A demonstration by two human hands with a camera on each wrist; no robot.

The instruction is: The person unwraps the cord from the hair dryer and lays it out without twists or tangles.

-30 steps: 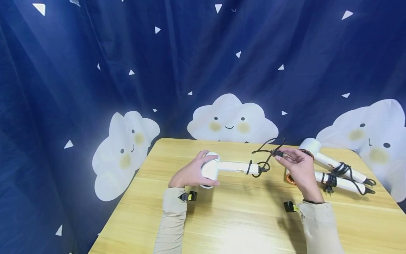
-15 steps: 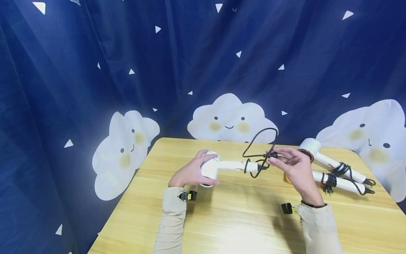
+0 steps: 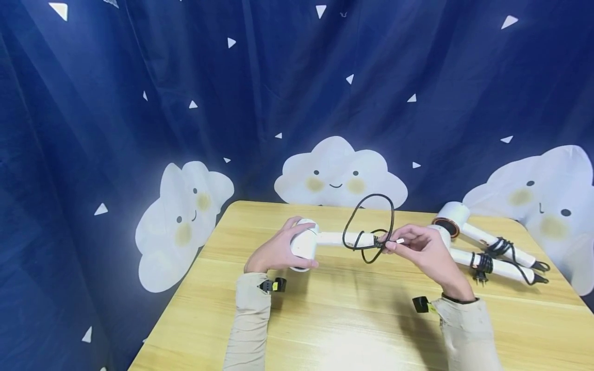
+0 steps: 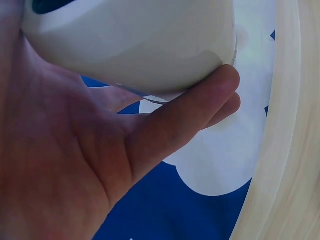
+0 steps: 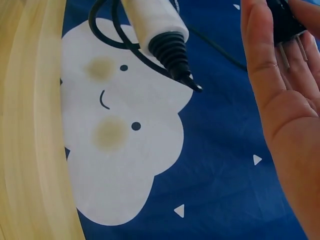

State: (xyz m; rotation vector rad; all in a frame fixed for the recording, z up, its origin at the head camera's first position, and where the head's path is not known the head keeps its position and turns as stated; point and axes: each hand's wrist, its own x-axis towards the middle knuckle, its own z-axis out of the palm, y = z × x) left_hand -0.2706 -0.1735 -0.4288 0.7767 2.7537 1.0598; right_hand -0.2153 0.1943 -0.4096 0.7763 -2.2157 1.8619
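Observation:
A white hair dryer (image 3: pixel 303 246) is held above the table, its handle (image 3: pixel 336 238) pointing right. My left hand (image 3: pixel 275 251) grips its round head, thumb on the near side; the head (image 4: pixel 135 45) fills the top of the left wrist view. Between thumb and fingers my right hand (image 3: pixel 424 252) pinches the black two-pin plug (image 5: pixel 286 21), pins toward the palm. From the plug the black cord (image 3: pixel 351 216) rises in a wide loop beside the handle, with a smaller loop around it. The handle's ribbed cord sleeve (image 5: pixel 170 52) shows in the right wrist view.
Two more white hair dryers lie at the table's right: a rear one (image 3: pixel 454 214) with a copper-coloured ring, and a nearer one (image 3: pixel 503 269), partly behind my right hand. Black cords are wound round their handles. A blue curtain (image 3: pixel 297 93) hangs behind the wooden table (image 3: pixel 343 309).
My right hand has moved left and slightly down with the plug, close to the handle's end. The cord loop has swung left over the handle. My left hand has barely moved.

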